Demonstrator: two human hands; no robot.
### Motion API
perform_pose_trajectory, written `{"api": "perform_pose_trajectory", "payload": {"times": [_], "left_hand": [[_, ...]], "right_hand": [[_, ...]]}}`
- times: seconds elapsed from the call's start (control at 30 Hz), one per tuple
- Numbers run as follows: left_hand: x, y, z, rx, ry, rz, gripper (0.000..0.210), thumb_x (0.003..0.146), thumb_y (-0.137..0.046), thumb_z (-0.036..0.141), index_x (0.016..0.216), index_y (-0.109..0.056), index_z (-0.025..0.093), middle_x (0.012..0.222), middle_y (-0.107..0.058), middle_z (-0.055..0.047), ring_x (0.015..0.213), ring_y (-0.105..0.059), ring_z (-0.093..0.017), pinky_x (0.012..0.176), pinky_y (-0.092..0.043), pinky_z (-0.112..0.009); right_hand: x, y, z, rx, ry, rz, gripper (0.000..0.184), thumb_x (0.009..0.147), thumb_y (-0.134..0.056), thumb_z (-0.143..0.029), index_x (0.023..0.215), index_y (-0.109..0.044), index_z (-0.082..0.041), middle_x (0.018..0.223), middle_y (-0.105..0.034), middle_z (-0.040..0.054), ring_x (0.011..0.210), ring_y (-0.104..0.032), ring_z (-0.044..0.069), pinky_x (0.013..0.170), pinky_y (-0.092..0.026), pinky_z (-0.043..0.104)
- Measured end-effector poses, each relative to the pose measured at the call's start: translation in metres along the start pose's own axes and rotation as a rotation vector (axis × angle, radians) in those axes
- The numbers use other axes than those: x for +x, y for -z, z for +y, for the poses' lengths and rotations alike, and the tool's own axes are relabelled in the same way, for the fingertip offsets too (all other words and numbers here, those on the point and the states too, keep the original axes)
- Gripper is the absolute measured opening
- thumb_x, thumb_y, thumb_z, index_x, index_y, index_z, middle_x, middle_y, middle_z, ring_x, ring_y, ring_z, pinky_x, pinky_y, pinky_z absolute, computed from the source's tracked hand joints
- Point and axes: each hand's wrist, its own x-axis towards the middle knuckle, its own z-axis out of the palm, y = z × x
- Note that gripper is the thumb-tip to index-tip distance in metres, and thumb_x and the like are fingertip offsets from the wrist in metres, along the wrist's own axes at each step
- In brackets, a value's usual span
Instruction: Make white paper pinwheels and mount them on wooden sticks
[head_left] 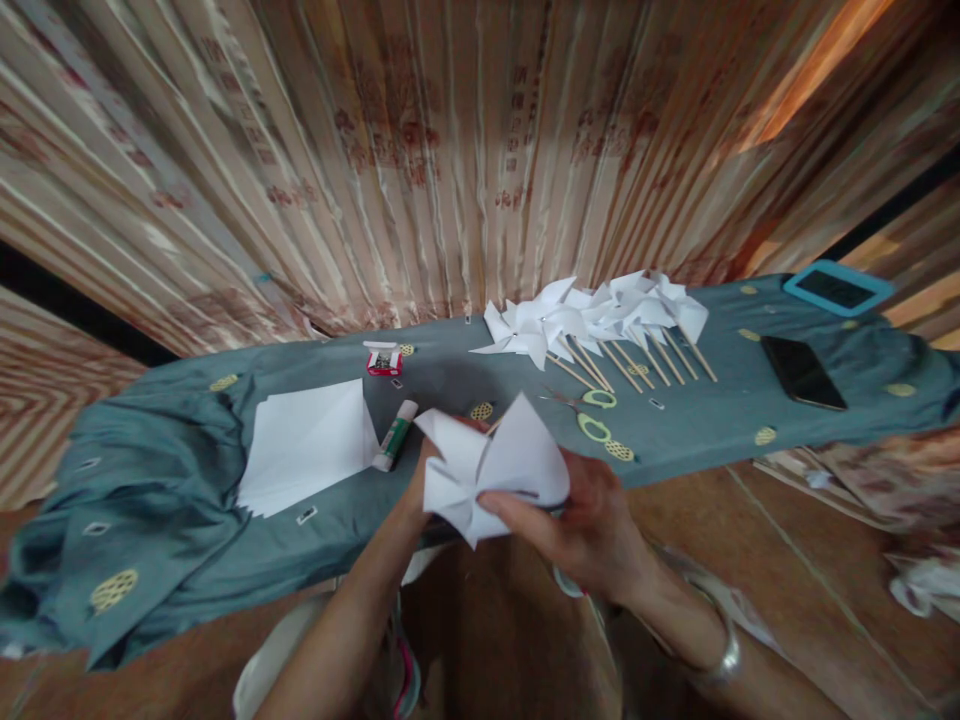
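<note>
A white paper pinwheel [491, 470] is held up in front of me at the table's near edge. My right hand [592, 515] grips it from the right, with the thumb pressed near its centre and the other fingers behind the paper. From the left, my left hand [421, 487] reaches behind the pinwheel and holds it; most of its fingers are hidden by the paper. A bit of wooden stick [493, 427] shows between the blades. Close by on the left lies a green and white glue stick [395, 436]. Beyond my right hand are scissors [592, 412] with light green handles.
A grey-green cloth [450, 365] covers the narrow table. At left are a stack of white paper [307, 445] and a small red box [384, 359] of pins. Several finished pinwheels [600, 320] lie at the back. At right are a phone [802, 372] and a blue-framed device [838, 288].
</note>
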Motion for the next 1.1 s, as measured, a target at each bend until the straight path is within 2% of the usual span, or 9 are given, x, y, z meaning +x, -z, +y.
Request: {"api": "perform_pose_trajectory", "payload": {"times": [0.13, 0.2, 0.3, 0.37, 0.5, 0.63, 0.8, 0.97, 1.1], "left_hand": [[-0.010, 0.014, 0.024, -0.239, 0.054, -0.032, 0.031, 0.075, -0.064, 0.035, 0.096, -0.071, 0.013, 0.083, -0.071, -0.007, 0.070, -0.062, -0.017, 0.060, -0.049, -0.028], [-0.018, 0.019, 0.035, -0.589, 0.203, -0.050, 0.032, 0.064, -0.077, 0.035, 0.086, -0.072, 0.013, 0.072, -0.067, -0.004, 0.061, -0.056, -0.011, 0.054, -0.043, -0.023], [-0.028, 0.023, 0.047, -0.769, 0.272, -0.125, 0.029, 0.060, -0.082, 0.037, 0.074, -0.074, 0.014, 0.059, -0.059, 0.001, 0.048, -0.042, -0.004, 0.045, -0.029, -0.018], [-0.032, 0.026, 0.051, -0.816, 0.276, -0.179, 0.030, 0.055, -0.085, 0.039, 0.069, -0.074, 0.015, 0.056, -0.056, 0.002, 0.045, -0.040, -0.004, 0.043, -0.027, -0.019], [-0.036, 0.032, 0.051, -0.793, 0.240, -0.200, 0.020, 0.054, -0.084, 0.034, 0.058, -0.074, 0.017, 0.057, -0.058, 0.000, 0.049, -0.045, -0.008, 0.045, -0.032, -0.022], [-0.042, 0.033, 0.046, -0.764, 0.163, -0.217, 0.006, 0.060, -0.080, 0.024, 0.063, -0.078, 0.020, 0.068, -0.067, -0.004, 0.064, -0.057, -0.016, 0.058, -0.043, -0.026], [-0.046, 0.033, 0.046, -0.827, 0.183, -0.206, 0.010, 0.057, -0.083, 0.028, 0.058, -0.076, 0.021, 0.066, -0.066, -0.004, 0.061, -0.056, -0.015, 0.058, -0.041, -0.026], [-0.049, 0.034, 0.047, -0.830, 0.181, -0.215, 0.015, 0.057, -0.082, 0.033, 0.057, -0.076, 0.020, 0.063, -0.063, -0.003, 0.058, -0.052, -0.014, 0.056, -0.038, -0.026], [-0.050, 0.030, 0.044, -0.885, 0.177, -0.153, 0.028, 0.058, -0.081, 0.041, 0.049, -0.069, 0.018, 0.058, -0.059, -0.003, 0.058, -0.051, -0.015, 0.057, -0.040, -0.028]], "right_hand": [[-0.016, -0.003, -0.027, 0.012, 0.415, -0.228, 0.018, 0.091, -0.057, -0.022, 0.108, -0.061, -0.020, 0.084, -0.074, -0.0001, 0.080, -0.069, 0.012, 0.087, -0.055, 0.026], [-0.019, -0.004, -0.027, -0.042, 0.502, -0.247, 0.023, 0.094, -0.049, -0.021, 0.115, -0.057, -0.017, 0.085, -0.074, 0.0019, 0.082, -0.068, 0.012, 0.092, -0.053, 0.026], [-0.015, -0.002, -0.020, -0.135, 0.497, -0.241, 0.027, 0.097, -0.042, -0.023, 0.118, -0.056, -0.014, 0.087, -0.074, 0.0052, 0.085, -0.068, 0.015, 0.095, -0.052, 0.029], [-0.009, 0.002, -0.015, -0.162, 0.481, -0.202, 0.027, 0.096, -0.043, -0.022, 0.118, -0.056, -0.016, 0.088, -0.074, 0.0055, 0.084, -0.068, 0.016, 0.093, -0.053, 0.030], [-0.001, 0.010, -0.008, -0.229, 0.479, -0.146, 0.032, 0.092, -0.046, -0.012, 0.123, -0.055, -0.016, 0.090, -0.074, 0.0058, 0.086, -0.068, 0.018, 0.092, -0.055, 0.034], [-0.004, 0.013, -0.001, -0.288, 0.485, -0.144, 0.042, 0.091, -0.046, -0.012, 0.133, -0.050, -0.018, 0.095, -0.073, 0.0074, 0.091, -0.068, 0.020, 0.092, -0.055, 0.041], [-0.017, 0.011, 0.003, -0.408, 0.508, -0.190, 0.048, 0.093, -0.041, -0.008, 0.139, -0.046, -0.016, 0.107, -0.073, 0.0083, 0.105, -0.065, 0.019, 0.104, -0.048, 0.041], [-0.019, 0.008, 0.000, -0.406, 0.538, -0.095, 0.046, 0.094, -0.040, -0.010, 0.140, -0.048, -0.015, 0.107, -0.074, 0.0089, 0.103, -0.067, 0.020, 0.103, -0.049, 0.040], [-0.016, 0.009, -0.003, -0.357, 0.511, -0.072, 0.045, 0.095, -0.040, -0.010, 0.137, -0.051, -0.018, 0.103, -0.075, 0.0065, 0.099, -0.068, 0.019, 0.100, -0.052, 0.038]]}}
